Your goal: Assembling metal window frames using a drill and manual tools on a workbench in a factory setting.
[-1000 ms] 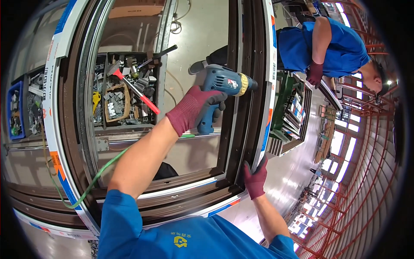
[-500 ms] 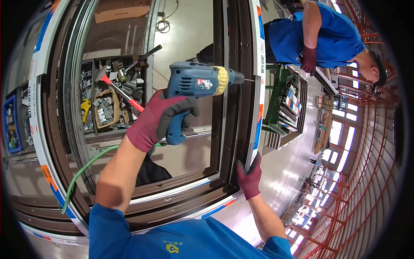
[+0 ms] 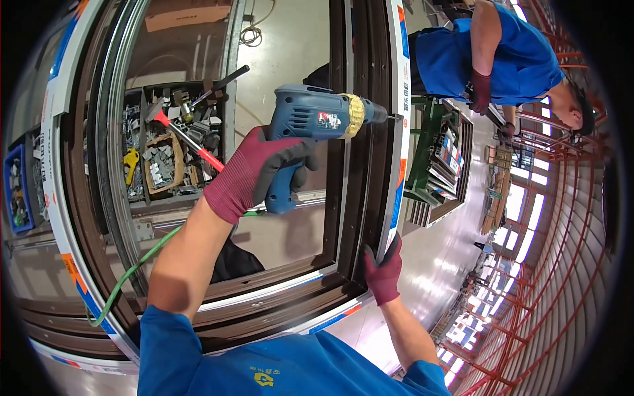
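Note:
A blue electric drill [image 3: 300, 112] with a yellow collar is gripped by its handle in my left hand [image 3: 247, 168], in a maroon glove with dark palm. The drill lies level, pointing right. Its bit meets the white-taped outer edge of a brown metal frame [image 3: 373, 178]; how deep the tip sits cannot be made out. My right hand [image 3: 384, 272], gloved alike, is closed round the frame's right side near its near corner, thumb on the inner side. From below the drill's handle a green cord [image 3: 142, 261] runs left over the frame.
Inside the frame's opening shows a dark tray [image 3: 191, 142] of metal fittings with a red-and-silver hammer [image 3: 191, 142]. A blue bin [image 3: 20, 191] stands far left. Beyond the frame on the right are a green rack [image 3: 426, 158] and a co-worker [image 3: 456, 63] in blue.
My left hand has moved the drill to the right, bringing the bit to the frame's outer edge. My right hand has stayed in place. The co-worker's arm has shifted slightly.

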Demonstrator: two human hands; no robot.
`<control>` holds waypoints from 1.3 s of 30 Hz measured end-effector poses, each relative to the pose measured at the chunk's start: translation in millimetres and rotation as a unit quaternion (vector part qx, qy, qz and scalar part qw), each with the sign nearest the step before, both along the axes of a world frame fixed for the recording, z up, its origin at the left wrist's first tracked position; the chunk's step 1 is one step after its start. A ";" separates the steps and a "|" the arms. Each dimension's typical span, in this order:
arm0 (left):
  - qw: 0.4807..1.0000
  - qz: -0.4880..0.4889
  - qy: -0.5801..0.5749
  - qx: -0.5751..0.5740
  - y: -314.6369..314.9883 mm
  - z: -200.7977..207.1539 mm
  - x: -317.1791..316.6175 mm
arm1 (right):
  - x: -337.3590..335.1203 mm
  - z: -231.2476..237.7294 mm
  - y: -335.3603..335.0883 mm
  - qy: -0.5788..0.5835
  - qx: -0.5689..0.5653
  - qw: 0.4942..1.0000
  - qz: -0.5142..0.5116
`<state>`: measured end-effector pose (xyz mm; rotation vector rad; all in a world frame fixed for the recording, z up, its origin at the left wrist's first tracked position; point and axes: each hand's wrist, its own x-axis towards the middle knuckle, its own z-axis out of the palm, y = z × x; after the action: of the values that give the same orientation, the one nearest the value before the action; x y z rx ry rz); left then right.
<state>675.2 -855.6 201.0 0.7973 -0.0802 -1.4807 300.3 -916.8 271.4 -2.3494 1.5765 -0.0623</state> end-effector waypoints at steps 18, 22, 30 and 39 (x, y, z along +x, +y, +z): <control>0.999 -0.022 0.026 0.010 -6.9 6.7 10.8 | -5.7 -5.6 -3.2 -0.008 -0.012 1.000 0.019; 0.999 -0.023 0.022 0.018 -6.3 9.3 10.3 | -6.4 -5.8 -3.4 0.005 -0.003 1.000 0.008; 0.999 -0.033 0.015 0.018 -10.1 15.0 9.6 | -8.7 -6.4 -5.9 -0.002 -0.011 1.000 0.011; 0.998 -0.030 -0.051 0.009 -13.1 12.3 7.8 | -3.4 -10.4 -6.5 -0.004 -0.016 1.000 0.021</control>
<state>683.0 -868.6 213.4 0.8910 -0.1701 -1.4989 296.8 -923.3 260.9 -2.4028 1.5339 -0.0883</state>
